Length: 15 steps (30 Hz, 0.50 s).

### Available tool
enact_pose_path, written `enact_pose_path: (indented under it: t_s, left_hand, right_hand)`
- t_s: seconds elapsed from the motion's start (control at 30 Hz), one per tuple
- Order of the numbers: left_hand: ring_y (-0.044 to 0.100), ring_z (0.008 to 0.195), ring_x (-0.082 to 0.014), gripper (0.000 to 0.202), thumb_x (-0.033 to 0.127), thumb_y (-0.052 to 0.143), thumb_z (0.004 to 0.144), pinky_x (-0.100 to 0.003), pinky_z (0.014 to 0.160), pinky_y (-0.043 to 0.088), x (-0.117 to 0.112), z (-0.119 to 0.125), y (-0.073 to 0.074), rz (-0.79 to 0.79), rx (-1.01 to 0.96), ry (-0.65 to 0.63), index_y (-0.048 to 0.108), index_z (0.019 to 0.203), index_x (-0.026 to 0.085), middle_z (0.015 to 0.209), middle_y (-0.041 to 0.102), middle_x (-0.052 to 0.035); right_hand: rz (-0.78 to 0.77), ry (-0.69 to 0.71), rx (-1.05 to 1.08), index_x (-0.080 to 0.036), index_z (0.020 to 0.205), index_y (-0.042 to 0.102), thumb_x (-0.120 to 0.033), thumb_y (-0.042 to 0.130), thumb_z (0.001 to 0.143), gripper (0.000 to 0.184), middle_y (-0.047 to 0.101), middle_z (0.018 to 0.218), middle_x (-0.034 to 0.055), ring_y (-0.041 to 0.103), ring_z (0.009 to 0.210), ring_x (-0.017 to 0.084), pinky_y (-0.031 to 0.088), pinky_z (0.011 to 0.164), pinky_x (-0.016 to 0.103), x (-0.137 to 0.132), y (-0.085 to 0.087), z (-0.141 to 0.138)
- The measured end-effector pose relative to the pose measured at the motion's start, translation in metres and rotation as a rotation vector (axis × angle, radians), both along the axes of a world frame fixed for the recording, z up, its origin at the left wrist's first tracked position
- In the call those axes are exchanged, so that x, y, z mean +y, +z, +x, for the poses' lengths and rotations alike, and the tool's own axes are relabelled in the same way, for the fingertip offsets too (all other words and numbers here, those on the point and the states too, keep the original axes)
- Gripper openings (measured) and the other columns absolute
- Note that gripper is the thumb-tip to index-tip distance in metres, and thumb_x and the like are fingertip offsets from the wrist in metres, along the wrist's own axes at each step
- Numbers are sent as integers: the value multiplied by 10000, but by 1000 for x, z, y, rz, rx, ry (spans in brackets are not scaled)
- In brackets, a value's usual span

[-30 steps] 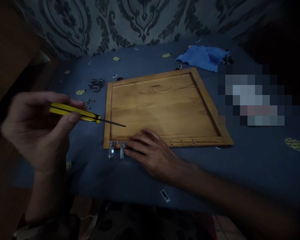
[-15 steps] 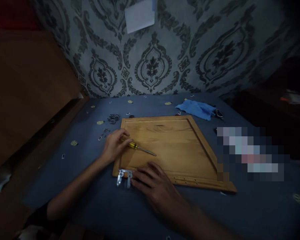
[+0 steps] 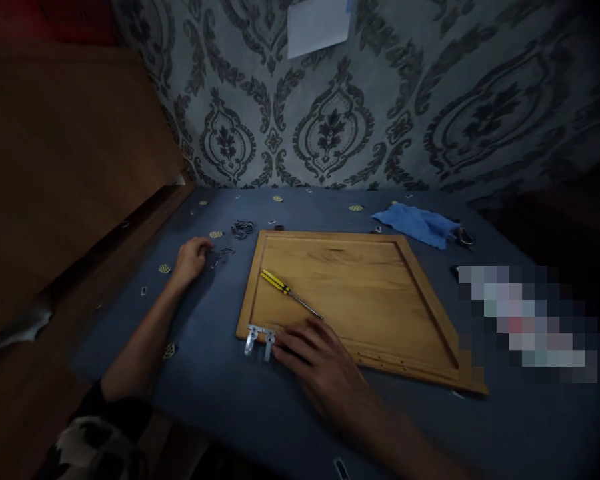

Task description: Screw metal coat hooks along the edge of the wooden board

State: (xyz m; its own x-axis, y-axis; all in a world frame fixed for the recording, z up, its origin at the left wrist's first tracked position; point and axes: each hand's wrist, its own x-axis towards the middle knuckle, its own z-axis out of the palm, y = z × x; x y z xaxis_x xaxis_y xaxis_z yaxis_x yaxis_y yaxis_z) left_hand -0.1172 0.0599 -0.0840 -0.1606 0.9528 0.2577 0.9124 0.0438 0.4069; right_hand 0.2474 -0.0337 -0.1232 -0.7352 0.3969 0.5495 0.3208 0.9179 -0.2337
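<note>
A wooden panel with a raised frame (image 3: 350, 287), like a cabinet door, lies flat on the blue cloth. My right hand (image 3: 320, 360) rests on its near edge, fingers stretched out, the tips at a two-legged metal bracket (image 3: 260, 333) on the near-left corner. Across the panel lies a screwdriver with a yellow and black handle (image 3: 275, 281), which neither hand holds. Left of the panel, my left hand (image 3: 193, 259) hovers over the cloth with loosely bent fingers apart and nothing visible in them. Just right of its fingertips are small dark metal pieces (image 3: 225, 253).
A bundle of dark looped metal pieces (image 3: 243, 229) lies behind the small ones. At the back right is a crumpled blue cloth (image 3: 417, 223) beside a dark object (image 3: 464, 235). A blurred-out item (image 3: 525, 323) lies right of the panel. A brown wooden cabinet (image 3: 70, 147) borders the left.
My left hand has let go of the screwdriver, leaving it on the panel, and moved left towards the small metal pieces. My right hand stays at the bracket. The view has shifted slightly.
</note>
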Motion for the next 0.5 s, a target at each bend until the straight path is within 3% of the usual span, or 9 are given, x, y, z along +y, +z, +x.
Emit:
enact_pose_path:
  t_s: [0.17,0.5]
  left_hand:
    - [658,1116,-241,364,392,639,983,-464,955,591,-1,-9,-7,-115,56,-59,616,1265,163,1279,642,-109]
    - [662,1100,-237,360,393,640,983,-457,944,594,-3,-9,-6,-219,118,-144,618,1257,161,1264,647,-106]
  right_hand:
    - [28,4,12,-222,1231,699,-90,528,984,328,774,1232,38,671,1147,236,473,1074,507,0,2,0]
    - [37,3,-4,-258,1231,707,-106,554,969,339,779,1212,27,678,1132,228,490,1052,492,1,3,-1]
